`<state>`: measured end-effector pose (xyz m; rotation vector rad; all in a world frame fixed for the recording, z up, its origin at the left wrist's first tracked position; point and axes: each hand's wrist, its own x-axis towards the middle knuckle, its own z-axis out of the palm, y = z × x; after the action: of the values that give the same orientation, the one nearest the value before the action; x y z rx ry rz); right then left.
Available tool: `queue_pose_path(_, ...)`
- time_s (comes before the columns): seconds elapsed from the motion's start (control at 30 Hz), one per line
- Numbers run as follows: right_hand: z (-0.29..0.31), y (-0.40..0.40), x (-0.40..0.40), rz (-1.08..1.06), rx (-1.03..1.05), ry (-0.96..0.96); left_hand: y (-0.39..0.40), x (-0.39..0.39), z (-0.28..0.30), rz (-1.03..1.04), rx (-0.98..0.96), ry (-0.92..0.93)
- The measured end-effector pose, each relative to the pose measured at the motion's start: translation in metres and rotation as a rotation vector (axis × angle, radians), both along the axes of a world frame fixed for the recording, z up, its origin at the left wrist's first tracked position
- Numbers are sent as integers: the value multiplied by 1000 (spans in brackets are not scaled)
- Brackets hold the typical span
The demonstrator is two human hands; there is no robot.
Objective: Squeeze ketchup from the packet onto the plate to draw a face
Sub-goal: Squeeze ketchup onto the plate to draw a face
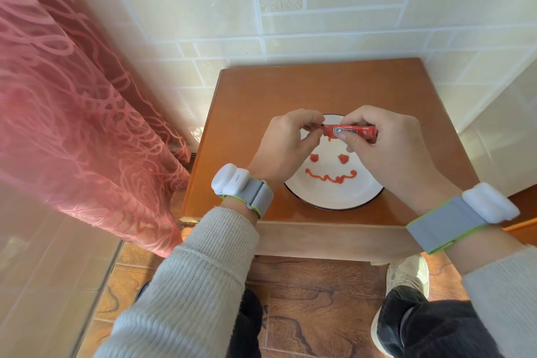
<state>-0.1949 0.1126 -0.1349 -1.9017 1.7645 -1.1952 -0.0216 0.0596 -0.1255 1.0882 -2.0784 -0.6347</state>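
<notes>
Two hands' fingers [312, 122] pinching one ketchup packet [348, 132], one plate [334, 197], two ketchup eyes [314, 157]

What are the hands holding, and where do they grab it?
Both hold the ketchup packet above the plate. The left hand pinches its torn left tip; the right hand grips its middle and right end.

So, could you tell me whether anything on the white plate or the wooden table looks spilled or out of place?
Only a small stray ketchup dab sits on the black-rimmed white plate above the two eyes and wavy mouth, under the red ketchup packet. No ketchup shows on the brown wooden table.
</notes>
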Motion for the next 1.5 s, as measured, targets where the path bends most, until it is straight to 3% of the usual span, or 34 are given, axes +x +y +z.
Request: queue_pose_path(1.5, -8, -27, 26, -19, 64, 79, -12, 23, -9, 98, 78, -76)
